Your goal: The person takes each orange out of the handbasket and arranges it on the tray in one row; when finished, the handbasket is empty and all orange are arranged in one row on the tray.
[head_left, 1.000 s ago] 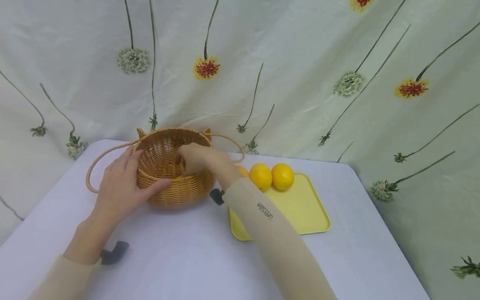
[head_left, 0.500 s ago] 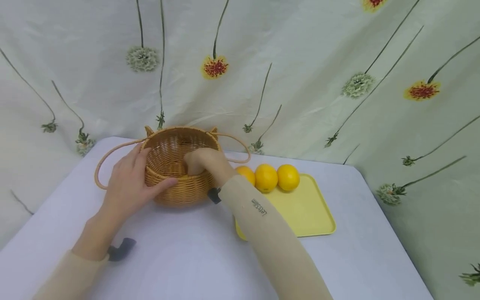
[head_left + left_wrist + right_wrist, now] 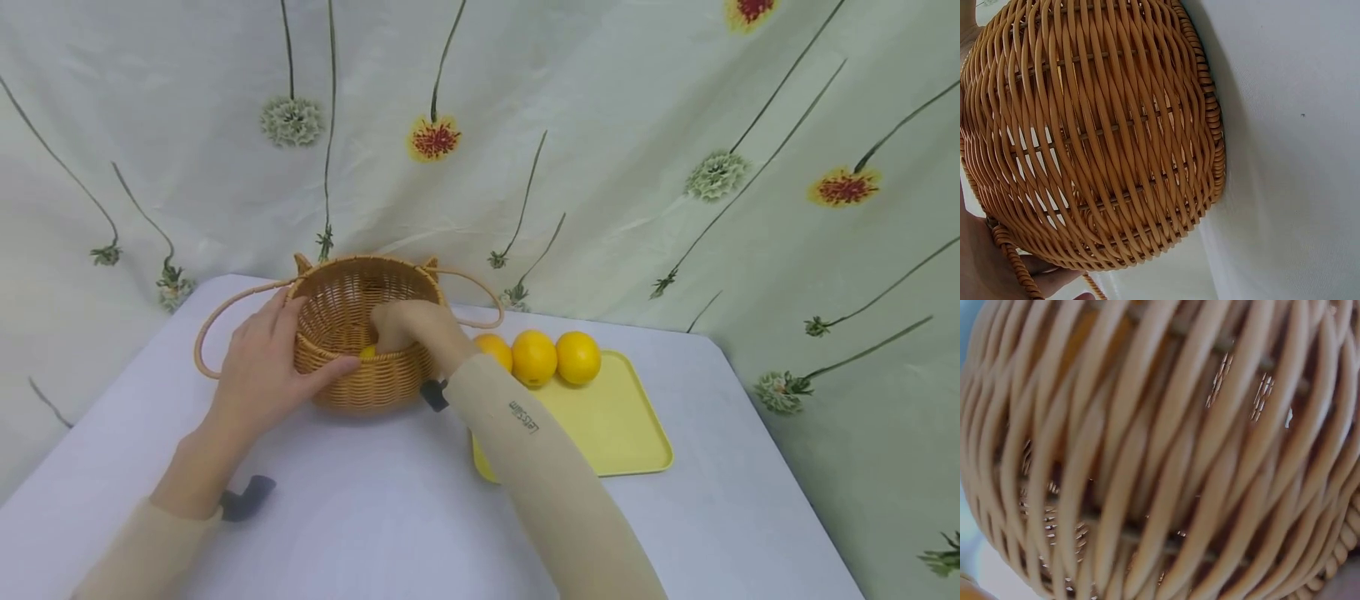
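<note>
A wicker basket point(image 3: 367, 383) with looped handles stands at the back left of the table in the head view. My left hand point(image 3: 262, 358) grips its left rim, thumb along the front edge. The left wrist view shows the basket's woven side point(image 3: 1104, 131) up close, with part of that hand point(image 3: 985, 262) by a handle. My right hand point(image 3: 408, 323) reaches down inside the basket, its fingertips hidden behind the front wall. Beside those fingers shows a small patch of yellow-orange fruit point(image 3: 367, 352). In the right wrist view, the weave point(image 3: 1166, 450) fills the frame, something orange behind it.
To the right lies a yellow tray point(image 3: 615, 425), with three oranges point(image 3: 534, 358) in a row along its back edge. My right forearm point(image 3: 540, 467) crosses over the tray's left part. A flowered cloth point(image 3: 600, 167) hangs behind the white table point(image 3: 360, 517).
The right hand has sunk slightly lower inside the basket. The fruit patch beside it went out of sight and shows again. The left hand keeps its hold; the head view has shifted slightly.
</note>
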`<action>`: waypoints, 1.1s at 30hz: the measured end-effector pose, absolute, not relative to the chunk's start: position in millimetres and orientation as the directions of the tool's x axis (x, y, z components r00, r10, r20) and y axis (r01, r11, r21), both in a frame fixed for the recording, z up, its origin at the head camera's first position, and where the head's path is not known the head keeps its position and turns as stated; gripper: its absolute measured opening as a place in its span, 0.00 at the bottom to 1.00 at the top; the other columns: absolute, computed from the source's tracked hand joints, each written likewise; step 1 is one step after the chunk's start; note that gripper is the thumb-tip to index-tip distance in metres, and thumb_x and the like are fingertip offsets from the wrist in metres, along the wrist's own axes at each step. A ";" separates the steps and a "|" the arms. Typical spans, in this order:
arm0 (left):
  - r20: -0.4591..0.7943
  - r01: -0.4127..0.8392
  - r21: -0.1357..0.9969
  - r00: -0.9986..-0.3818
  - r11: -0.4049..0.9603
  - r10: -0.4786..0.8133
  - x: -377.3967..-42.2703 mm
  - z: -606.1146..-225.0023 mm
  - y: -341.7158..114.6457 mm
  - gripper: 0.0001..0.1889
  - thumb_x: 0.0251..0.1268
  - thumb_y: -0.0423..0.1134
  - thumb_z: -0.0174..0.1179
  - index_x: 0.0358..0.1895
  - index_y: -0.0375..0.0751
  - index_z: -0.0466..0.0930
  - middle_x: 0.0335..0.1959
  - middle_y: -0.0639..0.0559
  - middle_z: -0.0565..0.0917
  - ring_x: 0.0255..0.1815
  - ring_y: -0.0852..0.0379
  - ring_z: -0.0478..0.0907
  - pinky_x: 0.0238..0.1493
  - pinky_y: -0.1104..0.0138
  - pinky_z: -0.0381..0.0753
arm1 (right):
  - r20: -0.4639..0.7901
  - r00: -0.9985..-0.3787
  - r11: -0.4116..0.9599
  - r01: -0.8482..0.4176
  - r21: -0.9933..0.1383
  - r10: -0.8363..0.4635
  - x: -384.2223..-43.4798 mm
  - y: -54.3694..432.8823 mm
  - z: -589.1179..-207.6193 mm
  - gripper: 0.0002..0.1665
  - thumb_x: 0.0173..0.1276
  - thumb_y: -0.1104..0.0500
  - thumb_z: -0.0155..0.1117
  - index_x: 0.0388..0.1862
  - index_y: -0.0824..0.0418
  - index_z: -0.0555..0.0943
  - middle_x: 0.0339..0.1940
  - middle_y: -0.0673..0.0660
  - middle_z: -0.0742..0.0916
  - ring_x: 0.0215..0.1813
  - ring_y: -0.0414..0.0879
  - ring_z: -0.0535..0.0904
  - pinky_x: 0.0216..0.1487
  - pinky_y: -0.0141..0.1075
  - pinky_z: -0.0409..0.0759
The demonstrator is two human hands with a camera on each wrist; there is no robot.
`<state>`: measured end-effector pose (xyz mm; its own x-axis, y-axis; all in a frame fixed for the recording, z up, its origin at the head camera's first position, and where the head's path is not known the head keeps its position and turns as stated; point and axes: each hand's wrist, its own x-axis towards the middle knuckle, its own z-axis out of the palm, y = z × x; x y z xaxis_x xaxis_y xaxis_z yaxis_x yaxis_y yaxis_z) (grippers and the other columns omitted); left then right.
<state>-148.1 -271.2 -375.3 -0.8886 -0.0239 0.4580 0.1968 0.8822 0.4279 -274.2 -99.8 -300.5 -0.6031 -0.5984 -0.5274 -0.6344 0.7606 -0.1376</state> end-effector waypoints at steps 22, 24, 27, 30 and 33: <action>0.437 0.184 0.448 -0.899 0.875 -0.035 -146.4 -375.0 -269.5 0.61 0.57 0.70 0.71 0.80 0.28 0.57 0.83 0.26 0.55 0.76 0.19 0.58 0.76 0.29 0.52 | 0.125 -0.787 0.598 -0.551 -0.582 -0.604 -251.2 -51.6 -293.6 0.42 0.58 0.42 0.80 0.69 0.56 0.79 0.58 0.50 0.87 0.54 0.45 0.78 0.52 0.35 0.79; 0.435 0.184 0.451 -0.900 0.873 -0.036 -146.2 -375.3 -269.9 0.61 0.57 0.70 0.71 0.80 0.28 0.57 0.83 0.27 0.55 0.76 0.19 0.58 0.76 0.29 0.52 | 0.145 -0.798 0.573 -0.534 -0.621 -0.586 -247.3 -45.9 -292.9 0.42 0.58 0.42 0.80 0.69 0.55 0.79 0.58 0.49 0.87 0.53 0.43 0.79 0.53 0.35 0.80; 0.440 0.187 0.449 -0.897 0.874 -0.033 -146.5 -376.3 -270.3 0.60 0.56 0.70 0.72 0.80 0.28 0.58 0.83 0.27 0.56 0.76 0.19 0.59 0.76 0.29 0.52 | 0.175 -0.813 0.546 -0.516 -0.660 -0.556 -240.2 -36.8 -293.3 0.41 0.59 0.40 0.79 0.69 0.53 0.79 0.57 0.48 0.87 0.53 0.42 0.81 0.53 0.35 0.83; 0.442 0.190 0.445 -0.896 0.875 -0.030 -147.4 -376.8 -270.3 0.61 0.56 0.70 0.72 0.80 0.28 0.58 0.83 0.27 0.56 0.76 0.19 0.59 0.76 0.29 0.52 | 0.204 -0.832 0.518 -0.493 -0.699 -0.516 -232.9 -26.3 -295.0 0.41 0.60 0.39 0.78 0.70 0.52 0.79 0.60 0.48 0.86 0.56 0.42 0.82 0.55 0.37 0.84; 0.440 0.188 0.446 -0.897 0.875 -0.032 -147.9 -376.6 -270.2 0.61 0.56 0.70 0.72 0.79 0.28 0.58 0.83 0.26 0.56 0.76 0.19 0.59 0.76 0.29 0.52 | 0.226 -0.851 0.453 -0.456 -0.766 -0.475 -228.4 -15.5 -299.4 0.40 0.62 0.39 0.79 0.70 0.51 0.79 0.63 0.48 0.86 0.60 0.43 0.83 0.58 0.38 0.84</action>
<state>-147.9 -270.2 -376.6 -0.8972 -0.0317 0.4404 0.1882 0.8749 0.4463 -228.4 -15.5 -299.4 -0.8507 -0.4747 0.2259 -0.4560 0.4525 -0.7663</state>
